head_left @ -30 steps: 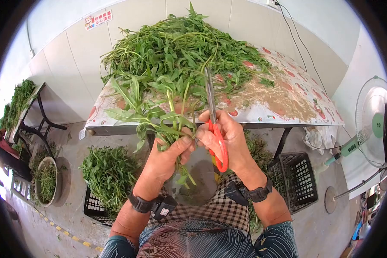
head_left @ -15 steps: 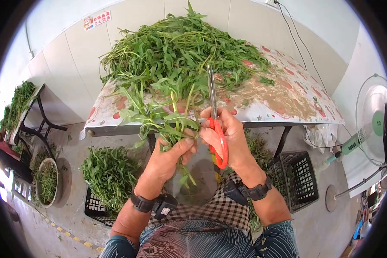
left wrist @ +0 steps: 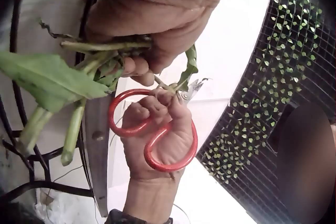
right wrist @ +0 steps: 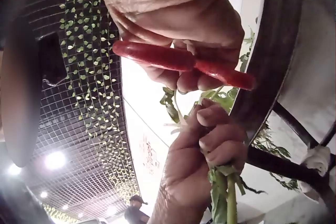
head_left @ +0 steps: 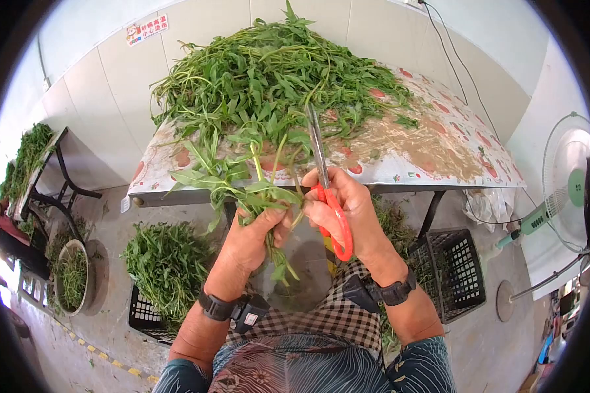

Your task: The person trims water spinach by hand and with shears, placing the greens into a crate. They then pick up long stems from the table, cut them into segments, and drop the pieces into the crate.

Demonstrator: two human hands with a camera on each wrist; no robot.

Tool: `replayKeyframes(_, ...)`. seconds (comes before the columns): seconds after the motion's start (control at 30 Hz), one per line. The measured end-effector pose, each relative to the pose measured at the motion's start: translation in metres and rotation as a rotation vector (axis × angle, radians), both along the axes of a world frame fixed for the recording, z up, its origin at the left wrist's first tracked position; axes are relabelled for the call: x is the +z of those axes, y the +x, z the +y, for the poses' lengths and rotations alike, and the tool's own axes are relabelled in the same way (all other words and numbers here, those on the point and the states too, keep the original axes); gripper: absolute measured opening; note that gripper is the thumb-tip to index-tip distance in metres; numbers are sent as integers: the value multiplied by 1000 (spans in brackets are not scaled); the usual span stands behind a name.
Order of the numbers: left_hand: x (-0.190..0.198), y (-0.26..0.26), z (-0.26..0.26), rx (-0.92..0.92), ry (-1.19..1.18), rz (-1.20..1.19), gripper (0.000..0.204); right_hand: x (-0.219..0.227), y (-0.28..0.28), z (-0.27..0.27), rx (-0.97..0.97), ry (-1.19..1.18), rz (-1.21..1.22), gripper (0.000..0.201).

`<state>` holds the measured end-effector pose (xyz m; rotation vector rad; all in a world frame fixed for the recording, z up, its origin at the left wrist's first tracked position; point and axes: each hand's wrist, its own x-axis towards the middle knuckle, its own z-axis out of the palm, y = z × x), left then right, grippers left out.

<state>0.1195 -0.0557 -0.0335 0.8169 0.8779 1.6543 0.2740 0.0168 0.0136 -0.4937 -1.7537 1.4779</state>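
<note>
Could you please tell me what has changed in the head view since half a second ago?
The scissors have tilted slightly in the right hand, their blade tips swinging a little to the left. The left hand has shifted slightly left. No new hold or release shows: the left hand still grips the bunch of greens. The heap of greens on the table stays as it was.

Left grip holds greens, right grip scissors, apparently closed.

A table under a red-patterned cloth bears a heap of leafy greens.
</note>
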Motion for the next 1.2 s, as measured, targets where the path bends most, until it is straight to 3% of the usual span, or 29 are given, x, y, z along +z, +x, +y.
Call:
replayKeyframes(0.13, -15, -8, 2, -51, -49, -88, 18, -12, 4, 10, 22, -151, 5, 28)
replayKeyframes(0.4, -24, -12, -2, 25, -120, -138, 16, -52, 17, 19, -90, -270, -112, 30)
replayKeyframes(0.5, -26, -12, -2, 17, -149, -108, 15, -64, 17, 27, -52, -222, -44, 30)
replayKeyframes(0.7, -19, -6, -4, -3, -61, -128, 18, -49, 16, 25, -4, -5, -287, 30)
replayKeyframes(0.8, -18, -10, -5, 30, -60, -126, 19, -42, 27, 31, 17, -201, -56, 34)
replayKeyframes(0.9, -17, -15, -7, 28, -44, -90, 19, -35, 40, 33, 188, -247, 155, 60)
replayKeyframes(1.0, -10, -14, -10, 45, -56, -83, 20, -19, 48, 24, 234, -207, 177, 69)
replayKeyframes(1.07, -5, -14, -11, 40, 7, -60, 19, -12, 52, 20, 168, -168, 217, 61)
replayKeyframes(1.2, -5, -13, -7, 84, 8, -70, 18, 5, 59, 25, -78, -22, -67, 45)
